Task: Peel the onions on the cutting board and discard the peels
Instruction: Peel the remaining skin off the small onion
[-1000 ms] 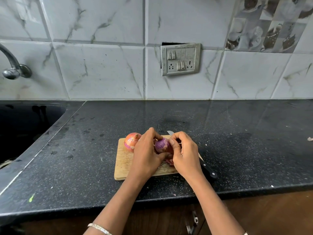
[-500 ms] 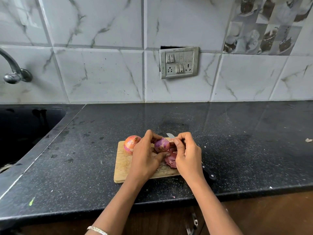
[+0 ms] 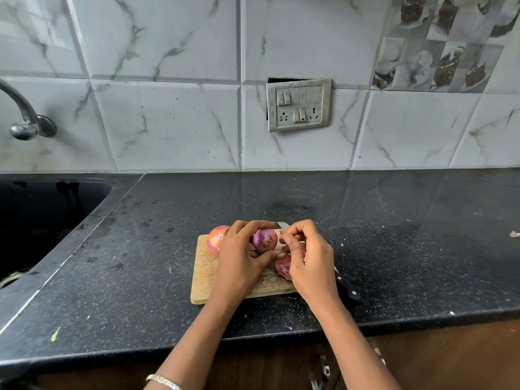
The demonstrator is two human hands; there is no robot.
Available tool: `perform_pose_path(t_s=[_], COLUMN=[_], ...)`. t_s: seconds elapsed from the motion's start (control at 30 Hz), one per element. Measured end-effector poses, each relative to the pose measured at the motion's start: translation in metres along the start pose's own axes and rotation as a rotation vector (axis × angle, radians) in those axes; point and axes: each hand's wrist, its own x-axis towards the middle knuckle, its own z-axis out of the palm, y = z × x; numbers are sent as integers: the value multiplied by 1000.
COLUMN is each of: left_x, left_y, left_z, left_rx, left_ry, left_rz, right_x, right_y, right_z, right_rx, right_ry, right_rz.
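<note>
Your left hand (image 3: 239,263) holds the purple onion (image 3: 265,240) above the far edge of the cutting board (image 3: 204,273), fingers curled over its top and thumb under it; this grip looks firm. Your right hand (image 3: 309,258) sits just beside the onion with fingertips (image 3: 287,240) pinched together at its right side; whether they have hold of a strip of skin cannot be told. Loose peels (image 3: 282,267) lie on the board under the right hand. A second onion (image 3: 216,239), skin on, rests at the board's far left corner. The knife (image 3: 347,287) lies along the board's right edge, its handle on the table (image 3: 126,277).

Recommendation: pull the skin from tip toward root in long strips, turning the onion with the left thumb. Keep the peels together on the board for discarding.
</note>
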Motion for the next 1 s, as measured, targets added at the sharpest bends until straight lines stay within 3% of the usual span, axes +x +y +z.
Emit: perform_pose_path(t_s=[0.2,1.0], left_x=[-2,-2], left_y=[2,2], left_z=[-4,0], left_rx=[-91,64], left_ry=[-52,-2], left_rz=[14,22], right_x=[0,1], right_y=[2,-3], right_z=[0,-2], right_rx=[-26,200], right_ry=[50,17], right_rz=[-5,84])
